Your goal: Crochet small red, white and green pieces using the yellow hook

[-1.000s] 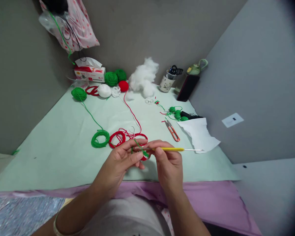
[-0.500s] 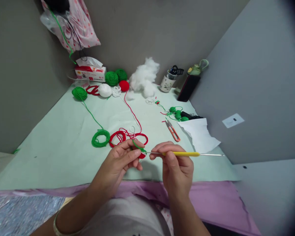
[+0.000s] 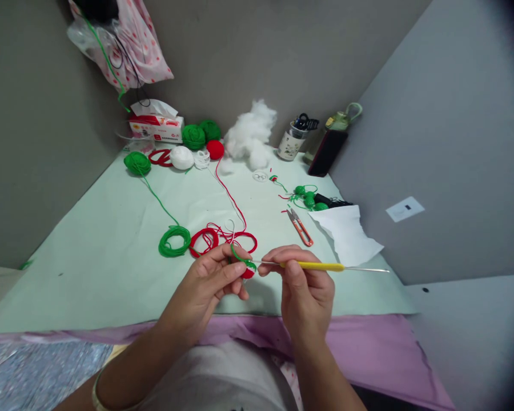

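My left hand [image 3: 209,279] pinches a small red and green crochet piece [image 3: 249,269] over the near edge of the pale green table [image 3: 111,240]. Green yarn runs from the piece over my left fingers. My right hand [image 3: 304,285] grips a yellow-handled crochet hook [image 3: 312,266], which lies level with its tip at the piece and its metal tail pointing right. Just beyond my hands lie a coil of green yarn [image 3: 174,241] and loops of red yarn [image 3: 223,238].
Orange thread snips [image 3: 300,226] and a white sheet [image 3: 348,232] lie to the right. Small green crochet pieces [image 3: 310,198], yarn balls [image 3: 193,137], white stuffing [image 3: 251,135], a tissue box [image 3: 156,127], a cup [image 3: 291,144] and a bottle [image 3: 336,128] stand at the back.
My right hand has drawn the hook to the right, so its tip has come back out to the edge of the piece. My left hand has stayed almost still.
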### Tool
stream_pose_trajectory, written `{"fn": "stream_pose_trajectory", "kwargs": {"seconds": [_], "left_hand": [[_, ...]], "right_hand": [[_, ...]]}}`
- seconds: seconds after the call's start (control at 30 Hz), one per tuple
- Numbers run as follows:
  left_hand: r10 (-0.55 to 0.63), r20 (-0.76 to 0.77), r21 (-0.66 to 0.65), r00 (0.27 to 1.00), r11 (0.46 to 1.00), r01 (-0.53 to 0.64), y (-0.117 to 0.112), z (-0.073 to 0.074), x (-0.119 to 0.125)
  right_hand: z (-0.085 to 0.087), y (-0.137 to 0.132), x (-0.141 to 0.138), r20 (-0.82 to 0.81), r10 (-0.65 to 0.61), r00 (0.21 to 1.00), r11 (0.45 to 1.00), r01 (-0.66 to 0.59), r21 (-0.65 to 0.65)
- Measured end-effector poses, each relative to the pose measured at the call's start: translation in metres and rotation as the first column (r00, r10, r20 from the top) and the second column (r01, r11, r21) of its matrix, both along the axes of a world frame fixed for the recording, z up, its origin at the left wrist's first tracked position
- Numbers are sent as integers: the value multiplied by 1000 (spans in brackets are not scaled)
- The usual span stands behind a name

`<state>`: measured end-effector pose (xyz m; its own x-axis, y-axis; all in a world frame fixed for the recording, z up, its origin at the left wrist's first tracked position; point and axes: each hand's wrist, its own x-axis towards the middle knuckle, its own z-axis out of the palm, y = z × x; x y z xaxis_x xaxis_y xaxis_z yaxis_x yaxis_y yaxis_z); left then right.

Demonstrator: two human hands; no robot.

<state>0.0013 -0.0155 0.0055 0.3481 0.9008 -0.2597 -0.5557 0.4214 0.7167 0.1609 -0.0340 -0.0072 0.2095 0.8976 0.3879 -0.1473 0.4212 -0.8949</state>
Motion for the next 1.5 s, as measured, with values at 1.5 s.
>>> {"fn": "stream_pose_trajectory", "kwargs": {"seconds": [1.5], "left_hand": [[-39, -8, 41, 999, 998, 39, -7, 4, 4]], "right_hand": [[-8, -7, 0, 265, -34, 964, 986, -11, 167]]}}
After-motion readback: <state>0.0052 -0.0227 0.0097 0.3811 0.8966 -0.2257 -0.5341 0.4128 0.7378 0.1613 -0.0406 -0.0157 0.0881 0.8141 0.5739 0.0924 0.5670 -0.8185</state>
